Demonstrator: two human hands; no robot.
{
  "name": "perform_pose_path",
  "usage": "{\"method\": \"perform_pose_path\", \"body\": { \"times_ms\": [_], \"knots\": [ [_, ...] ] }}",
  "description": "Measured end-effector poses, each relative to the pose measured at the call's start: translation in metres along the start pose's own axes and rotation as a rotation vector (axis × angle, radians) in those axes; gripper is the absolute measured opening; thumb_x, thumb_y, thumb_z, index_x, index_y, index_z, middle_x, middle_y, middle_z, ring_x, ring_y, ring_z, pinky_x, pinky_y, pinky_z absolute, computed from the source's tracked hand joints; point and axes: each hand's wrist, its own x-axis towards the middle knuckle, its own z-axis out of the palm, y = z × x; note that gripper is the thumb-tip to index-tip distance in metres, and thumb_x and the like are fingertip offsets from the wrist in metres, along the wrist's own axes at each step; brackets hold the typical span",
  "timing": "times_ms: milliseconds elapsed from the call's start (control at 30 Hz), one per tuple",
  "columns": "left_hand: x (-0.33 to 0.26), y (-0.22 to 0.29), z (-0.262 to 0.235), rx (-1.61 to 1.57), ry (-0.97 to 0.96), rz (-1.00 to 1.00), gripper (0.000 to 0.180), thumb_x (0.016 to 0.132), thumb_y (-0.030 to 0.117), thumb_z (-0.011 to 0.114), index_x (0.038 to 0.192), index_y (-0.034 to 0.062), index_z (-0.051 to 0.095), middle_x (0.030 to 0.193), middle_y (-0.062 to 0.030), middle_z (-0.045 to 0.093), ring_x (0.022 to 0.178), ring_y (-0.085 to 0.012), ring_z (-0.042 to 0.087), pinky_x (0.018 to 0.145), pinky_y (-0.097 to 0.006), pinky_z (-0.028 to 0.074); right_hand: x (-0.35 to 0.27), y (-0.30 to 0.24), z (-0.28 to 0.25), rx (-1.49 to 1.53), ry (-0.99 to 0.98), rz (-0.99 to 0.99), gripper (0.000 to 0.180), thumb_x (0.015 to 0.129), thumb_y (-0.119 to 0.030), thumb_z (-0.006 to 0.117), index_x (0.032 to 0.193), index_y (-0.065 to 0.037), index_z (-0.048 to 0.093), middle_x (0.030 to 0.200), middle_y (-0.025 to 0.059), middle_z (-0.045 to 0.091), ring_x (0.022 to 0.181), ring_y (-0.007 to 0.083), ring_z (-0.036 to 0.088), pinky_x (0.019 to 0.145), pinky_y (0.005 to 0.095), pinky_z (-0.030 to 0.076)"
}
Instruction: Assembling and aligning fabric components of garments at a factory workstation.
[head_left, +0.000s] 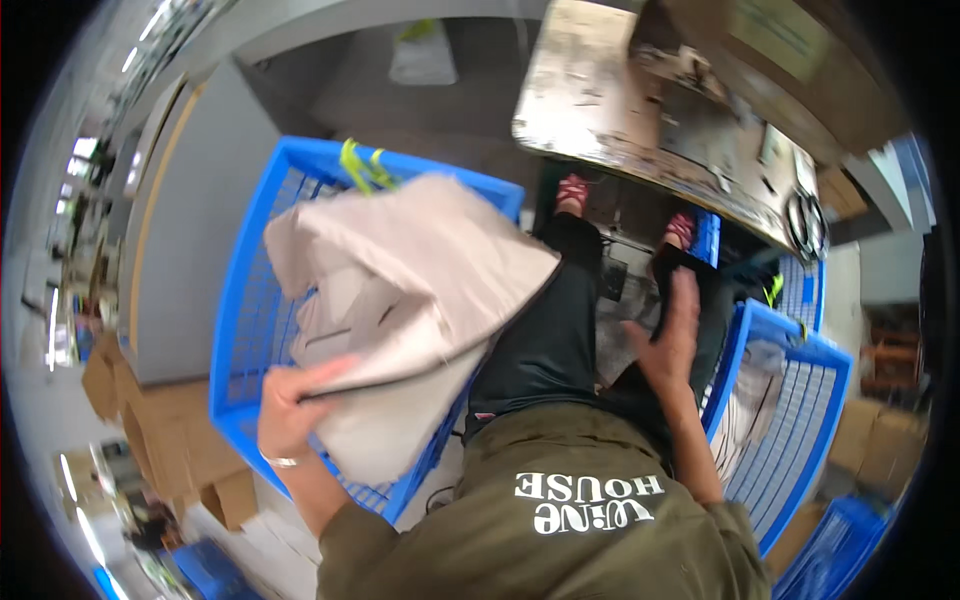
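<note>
My left hand (288, 408) pinches the dark-edged border of a pale pink-beige fabric piece (430, 240). The cloth spreads over a large blue plastic basket (238, 300) at my left, and its far corner reaches my left thigh. Beneath it, more pale cloth (370, 440) lies in the basket. My right hand (672, 340), slightly blurred, is over my right leg with thumb and fingers apart; nothing shows in it.
A worn worktable (585, 90) stands ahead, with black-handled scissors (805, 225) at its right end and a cardboard box (850, 90) above. Another blue basket (738, 350) with cloth sits at my right. A grey panel (195, 240) and cardboard boxes (170, 430) are left.
</note>
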Motion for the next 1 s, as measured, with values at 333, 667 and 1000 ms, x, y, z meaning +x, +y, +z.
{"method": "perform_pose_path", "body": {
  "times_ms": [333, 667, 1000],
  "knots": [
    [-0.003, 0.027, 0.031, 0.069, -0.595, 0.508, 0.026, 0.075, 0.021, 0.064, 0.089, 0.0008, 0.071, 0.079, -0.0169, 0.069, 0.07, -0.0322, 0.066, 0.066, -0.04, 0.049, -0.023, -0.038, 0.056, 0.297, -0.061, -0.591, 0.048, 0.081, -0.008, 0.059, 0.129, -0.009, 0.052, 0.128, 0.0135, 0.056, 0.122, 0.0285, 0.052, 0.105, 0.0501, 0.034],
    [0.053, 0.074, 0.097, 0.234, -0.56, 0.144, 0.02, 0.091, 0.012, 0.056, 0.097, -0.0045, 0.065, 0.079, -0.005, 0.062, 0.073, -0.0123, 0.052, 0.065, -0.031, 0.042, -0.125, 0.04, -0.132, 0.095, 0.347, 0.041, 0.018, 0.075, -0.011, 0.072, 0.092, -0.013, 0.067, 0.084, 0.004, 0.065, 0.082, 0.0253, 0.064, 0.069, 0.0361, 0.052],
    [0.089, 0.096, 0.29, 0.401, -0.81, 0.628, 0.029, 0.079, -0.002, 0.067, 0.109, 0.0017, 0.068, 0.094, -0.0066, 0.068, 0.085, -0.0141, 0.06, 0.074, -0.026, 0.047, -0.201, 0.018, -0.154, 0.787, 0.329, 0.455, 0.016, 0.082, -0.006, 0.075, 0.097, -0.004, 0.07, 0.089, 0.005, 0.071, 0.08, 0.0105, 0.065, 0.068, 0.0222, 0.05]
  ]
}}
